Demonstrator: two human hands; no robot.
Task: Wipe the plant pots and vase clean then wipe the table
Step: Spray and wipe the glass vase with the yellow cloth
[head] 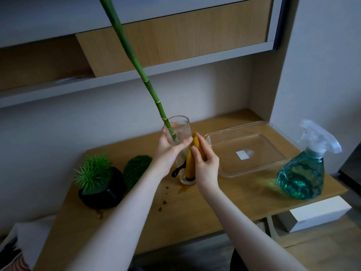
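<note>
A tall clear glass vase (180, 126) stands on the wooden table (224, 200) with a long green bamboo stalk (136, 63) leaning out of it to the upper left. My left hand (170, 151) grips the vase around its upper half. My right hand (205, 163) pinches a yellow cloth (192, 159) with a black loop against the vase's right side. A black pot (103, 194) with a spiky green plant sits at the table's left. Behind it stands a second, rounded green plant (136, 169); its pot is hidden.
A clear shallow plastic tray (252, 147) lies right of the vase. A spray bottle (304, 169) of blue-green liquid stands at the table's right edge. Brown drips (163, 202) spot the wood in front of the vase. Shelves and a cabinet hang above.
</note>
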